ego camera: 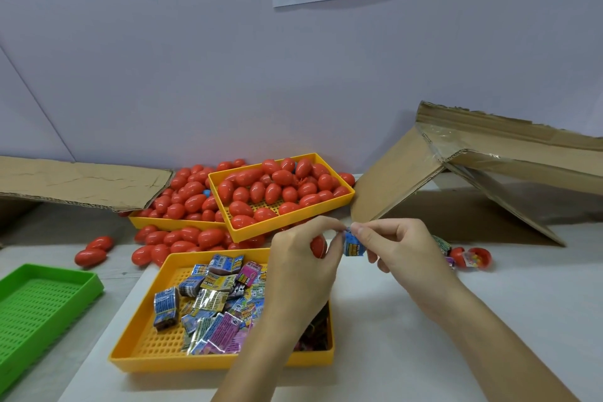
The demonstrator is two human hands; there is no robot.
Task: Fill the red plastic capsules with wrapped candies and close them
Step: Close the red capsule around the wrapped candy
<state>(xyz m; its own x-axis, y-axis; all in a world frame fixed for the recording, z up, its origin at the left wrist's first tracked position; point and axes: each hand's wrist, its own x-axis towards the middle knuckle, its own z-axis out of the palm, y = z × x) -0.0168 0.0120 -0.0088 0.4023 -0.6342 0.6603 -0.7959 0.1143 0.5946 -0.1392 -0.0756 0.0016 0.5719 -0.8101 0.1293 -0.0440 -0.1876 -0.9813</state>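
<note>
My left hand (301, 258) and my right hand (393, 246) meet above the table and together pinch the top of a small blue wrapped candy (354, 246). A red capsule (318, 246) is tucked in my left hand under the curled fingers. Below my left arm, a yellow tray (143, 339) holds several wrapped candies (212, 297). Further back, two yellow trays (339, 202) are heaped with red capsules (261, 189), and more lie loose on the table. An open red capsule half with a candy in it (478, 258) lies right of my right hand.
A green perforated tray (49, 297) sits at the left edge. Torn cardboard (78, 183) lies at the back left and a collapsed cardboard box (473, 166) at the back right. White sheet covers the table front right (408, 352).
</note>
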